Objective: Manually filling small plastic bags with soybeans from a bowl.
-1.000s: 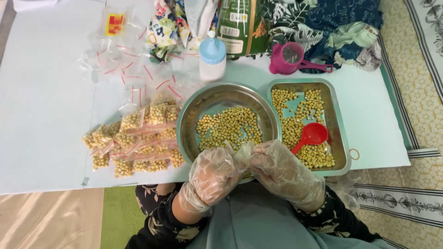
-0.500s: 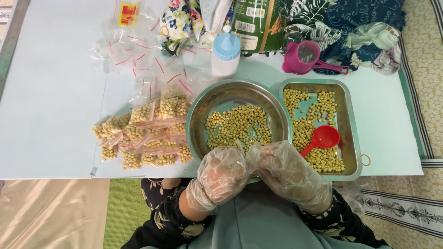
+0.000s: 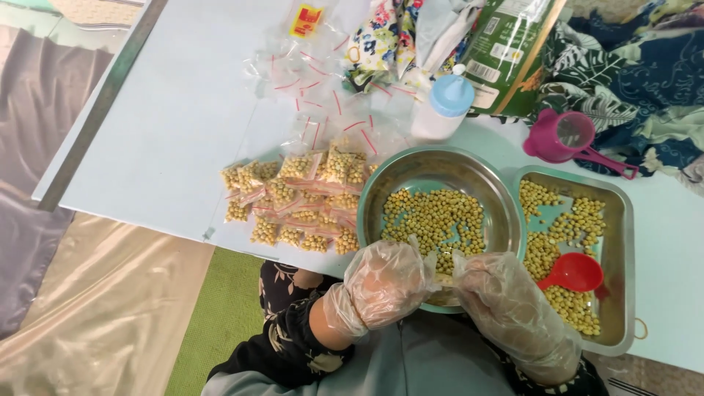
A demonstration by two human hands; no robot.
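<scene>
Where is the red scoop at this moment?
In the head view, the red scoop lies on the beans in the rectangular metal tray, on the person's right, beside the round metal bowl and just beyond the gloved right hand.

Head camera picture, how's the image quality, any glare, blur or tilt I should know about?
Head view: soft, even light with faint shadows; mild glare on the inner wall of the round metal bowl and the rectangular metal tray; the table runs slanted across the frame; the clear gloves on the left hand and right hand shine and blur the fingers, so what they pinch is unclear; beans look sharp.
</scene>
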